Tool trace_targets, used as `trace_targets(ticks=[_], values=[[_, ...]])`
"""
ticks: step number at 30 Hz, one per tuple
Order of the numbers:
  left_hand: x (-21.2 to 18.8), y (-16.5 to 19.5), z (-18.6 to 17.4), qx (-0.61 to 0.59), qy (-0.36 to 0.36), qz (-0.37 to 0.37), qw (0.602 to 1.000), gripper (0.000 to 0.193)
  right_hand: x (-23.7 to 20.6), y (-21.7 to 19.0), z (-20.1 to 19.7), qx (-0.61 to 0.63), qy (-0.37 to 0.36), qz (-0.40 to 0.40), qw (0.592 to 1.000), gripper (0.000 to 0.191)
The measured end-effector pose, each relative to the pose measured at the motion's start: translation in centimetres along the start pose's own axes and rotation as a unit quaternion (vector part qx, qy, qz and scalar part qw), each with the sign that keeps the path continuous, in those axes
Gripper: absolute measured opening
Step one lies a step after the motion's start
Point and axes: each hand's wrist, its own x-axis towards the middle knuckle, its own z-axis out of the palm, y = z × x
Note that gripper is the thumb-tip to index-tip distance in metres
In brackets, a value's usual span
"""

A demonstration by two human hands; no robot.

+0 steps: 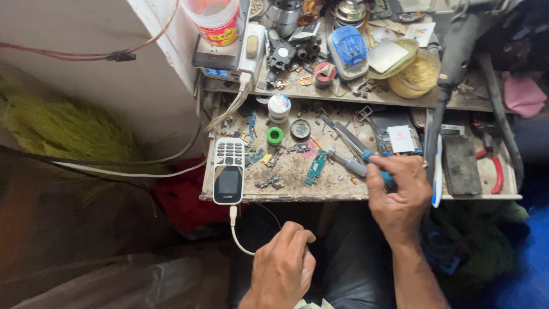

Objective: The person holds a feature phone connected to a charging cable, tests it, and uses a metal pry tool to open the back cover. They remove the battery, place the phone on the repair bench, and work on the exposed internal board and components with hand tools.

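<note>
My right hand (398, 197) is closed around the blue handle of a screwdriver (350, 163), whose grey shaft points up-left over the workbench (297, 191). My left hand (283, 266) is below the bench edge, pinching the white cable (235, 232) that plugs into the bottom of a white keypad phone (229, 170). The phone lies face up at the bench's left front corner, its screen dark. A small green circuit board (315, 167) lies just left of the screwdriver tip.
The bench is strewn with small parts, a green tape ring (275, 135), a white tape roll (279, 106) and an opened phone (394, 134). Red-handled pliers (496, 169) lie at right. The upper shelf holds a blue charger (349, 47), a yellow bowl (416, 74) and a plastic tub (216, 20).
</note>
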Motion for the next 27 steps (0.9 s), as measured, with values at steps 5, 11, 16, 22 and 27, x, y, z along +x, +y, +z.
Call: trace_targets(ticks=[5, 11, 16, 22, 27], values=[[-1.1, -0.4, -0.7, 0.022, -0.012, -0.011, 1.0, 0.029, -1.5, -0.8, -4.2, 0.023, 0.023, 0.052, 0.998, 0.01], [-1.4, -0.2, -1.4, 0.03, -0.015, -0.017, 0.999, 0.029, -2.8, -2.1, -6.9, -0.04, -0.021, 0.053, 0.998, 0.017], [-1.6, 0.8, -1.4, 0.035, 0.021, 0.024, 0.999, 0.024, -2.2, -2.7, -5.4, -0.108, -0.074, 0.03, 0.991, 0.029], [-2.2, 1.4, -1.9, 0.036, 0.021, 0.027, 0.999, 0.018, -1.9, -3.2, -4.6, -0.182, -0.097, -0.017, 0.978, 0.029], [-2.6, 1.0, -2.2, 0.042, 0.004, 0.001, 0.999, 0.017, -2.1, -3.2, -4.6, -0.153, -0.094, 0.005, 0.984, 0.029]])
